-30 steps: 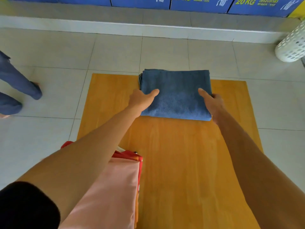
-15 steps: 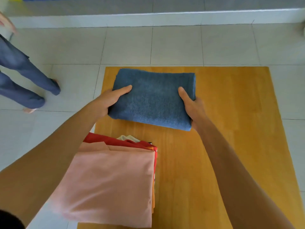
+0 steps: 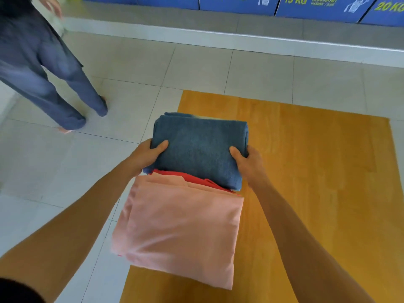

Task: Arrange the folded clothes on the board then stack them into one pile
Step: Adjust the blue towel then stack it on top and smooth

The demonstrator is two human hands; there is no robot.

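The folded blue towel (image 3: 200,149) is clasped at its two sides by the left hand (image 3: 145,155) and right hand (image 3: 249,162), each grip closed on it, overlapping the far edge of the pink-topped pile (image 3: 179,228) at the board's (image 3: 317,171) left edge.

Beyond the board's far-left corner, on pale floor tiles (image 3: 258,75): bystander's blue trousers (image 3: 43,68). Along the far wall: blue boxes (image 3: 317,5).
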